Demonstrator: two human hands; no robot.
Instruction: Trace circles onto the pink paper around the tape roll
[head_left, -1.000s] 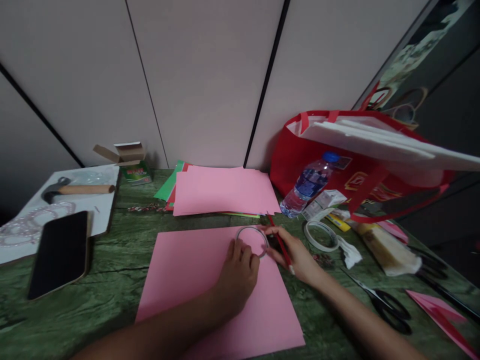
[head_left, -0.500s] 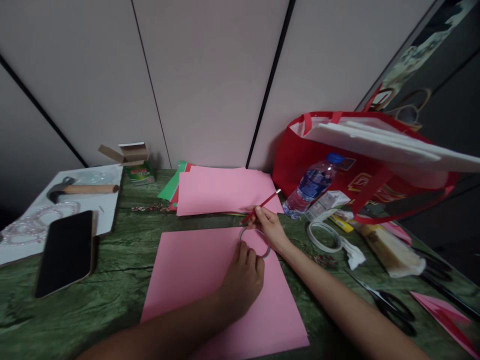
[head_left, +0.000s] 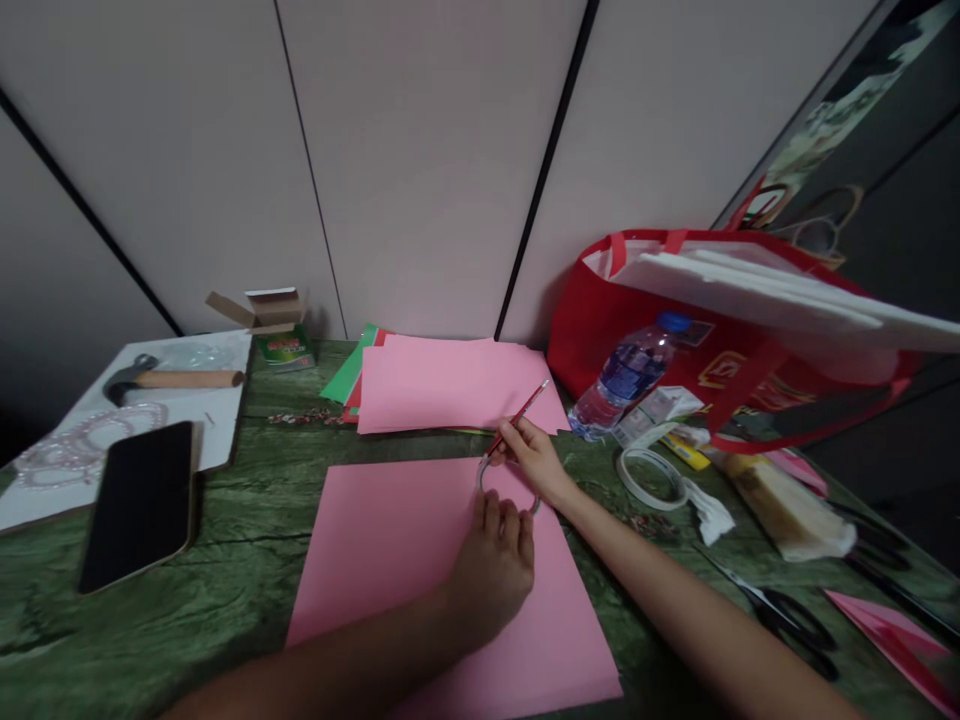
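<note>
A sheet of pink paper (head_left: 386, 540) lies flat on the green wood-patterned table. Near its top right corner rests a thin grey ring (head_left: 481, 482), its lower edge hidden by fingers. My left hand (head_left: 491, 570) is closed over the near side of this ring, holding it against the paper. In my right hand (head_left: 534, 462) a red pencil (head_left: 530, 402) is pinched, leaning with its upper end to the right. The pencil's lower end is at the ring's upper left edge; whether it touches the paper I cannot tell.
Behind lies a stack of pink sheets (head_left: 450, 385). To the right are a water bottle (head_left: 626, 375), a red bag (head_left: 585, 310), a tape roll (head_left: 626, 485) and black-handled scissors (head_left: 795, 615). On the left are a phone (head_left: 139, 505), a hammer (head_left: 187, 379) and a small open box (head_left: 287, 348).
My right hand has shifted slightly left, bringing the pencil's lower end to the ring's upper left edge. The pencil now stands steeper. My left hand stays on the ring.
</note>
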